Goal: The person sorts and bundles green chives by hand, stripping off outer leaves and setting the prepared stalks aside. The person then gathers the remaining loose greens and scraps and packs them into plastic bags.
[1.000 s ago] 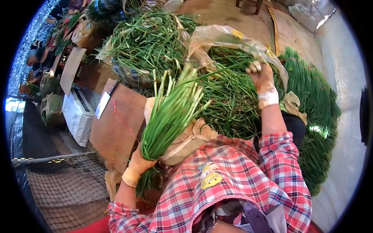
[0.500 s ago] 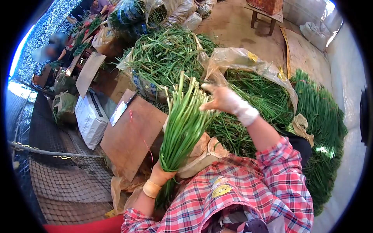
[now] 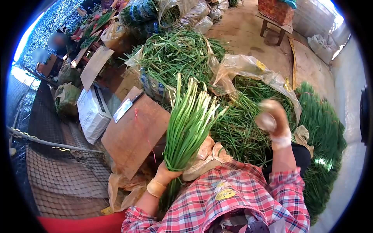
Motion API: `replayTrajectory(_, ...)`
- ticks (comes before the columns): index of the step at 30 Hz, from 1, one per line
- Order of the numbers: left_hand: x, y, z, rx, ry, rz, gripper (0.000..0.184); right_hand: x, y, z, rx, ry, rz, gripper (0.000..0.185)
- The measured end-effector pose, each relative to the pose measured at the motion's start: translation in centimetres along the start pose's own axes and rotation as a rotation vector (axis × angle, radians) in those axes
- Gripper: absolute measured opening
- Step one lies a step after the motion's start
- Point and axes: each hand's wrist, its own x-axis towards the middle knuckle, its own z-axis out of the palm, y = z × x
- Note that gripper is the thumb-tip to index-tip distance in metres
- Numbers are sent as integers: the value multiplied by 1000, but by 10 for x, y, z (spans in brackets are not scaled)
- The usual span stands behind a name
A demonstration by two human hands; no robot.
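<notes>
**The right hand [image 3: 274,116] swung away from the bunch of green stalks [image 3: 190,132]**

The checked shirt [image 3: 233,190] was closest, at the bunch's five o'clock. At seven o'clock, the left hand [image 3: 165,174] was wrapped tight around the bunch, near its leafy end. Leaves poked out below that hand, and the pale ends pointed up toward one o'clock.

Half a second before, the right hand was by the pale ends with its fingers spread. Now it was well apart from them, off at three o'clock, by a loose pile of greens [image 3: 241,132]. It was too blurry to tell if it was open or closed, or had anything in it. So just the left hand held the bunch, with the same grip as before.

At nine o'clock was a brown board [image 3: 136,132], with a knife [image 3: 123,110] at its top edge. More neat stalks [image 3: 318,116] were past the right hand. Farther off, a big heap [image 3: 178,54] sat at twelve o'clock, and a stool [image 3: 278,27] stood at one.
</notes>
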Motion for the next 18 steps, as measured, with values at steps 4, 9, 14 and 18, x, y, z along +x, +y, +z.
replayTrajectory(4,0,-15,14,347,186,156,57,32,44,5,-395,177,508,33)
replayTrajectory(9,-16,-3,30,524,289,201,67,73,93,20,-755,77,705,35)
replayTrajectory(14,-13,-8,31,398,327,158,63,57,110,2,-534,182,730,27)
replayTrajectory(18,-7,7,28,401,258,92,66,39,103,4,-645,251,586,23)
